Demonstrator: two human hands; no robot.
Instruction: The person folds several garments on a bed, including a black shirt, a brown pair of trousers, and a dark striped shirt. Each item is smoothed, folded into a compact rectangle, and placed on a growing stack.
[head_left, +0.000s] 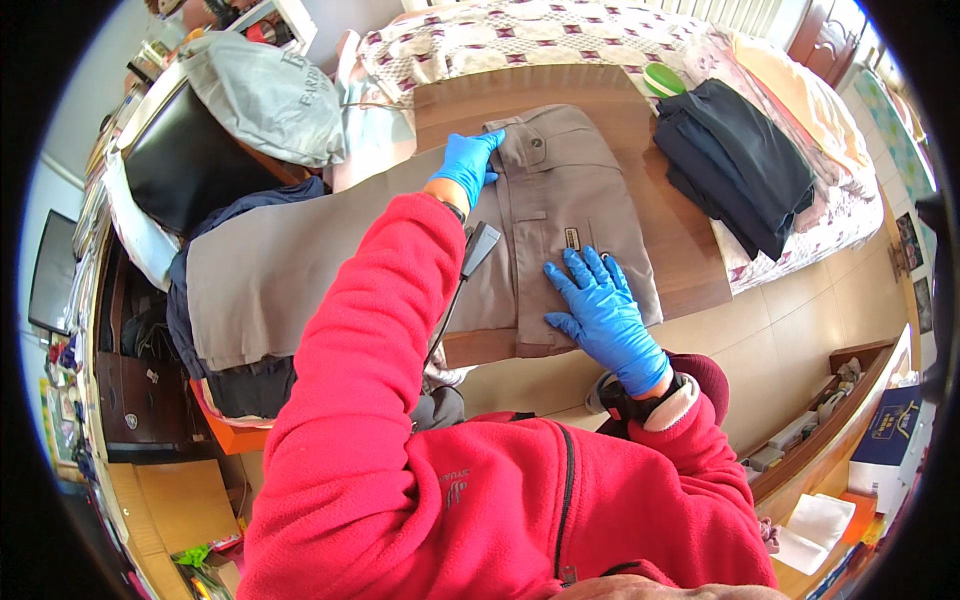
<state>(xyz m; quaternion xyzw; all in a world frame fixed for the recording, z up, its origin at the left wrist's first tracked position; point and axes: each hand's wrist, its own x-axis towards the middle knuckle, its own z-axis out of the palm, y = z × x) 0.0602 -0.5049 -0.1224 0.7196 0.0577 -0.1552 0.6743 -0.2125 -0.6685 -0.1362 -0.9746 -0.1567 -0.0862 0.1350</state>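
Observation:
A pair of grey-brown trousers (577, 195) lies folded on a brown wooden board, its legs stretching left over other dark clothes. Both my hands wear blue gloves. At the waistband's far edge, by a buttoned flap pocket, my left hand (471, 165) pinches the cloth. My right hand (604, 315) rests flat on the near part of the trousers, fingers apart, just below a small badge. A thin dark cable with a grey connector (480, 247) hangs beside my left forearm.
The wooden board (690, 262) lies partly on a bed with a patterned cover (525, 37). Folded dark clothes (735, 165) and a green round object (664, 79) are at the right. At the left stand a black chair back (195, 157) and a grey bag (270, 97).

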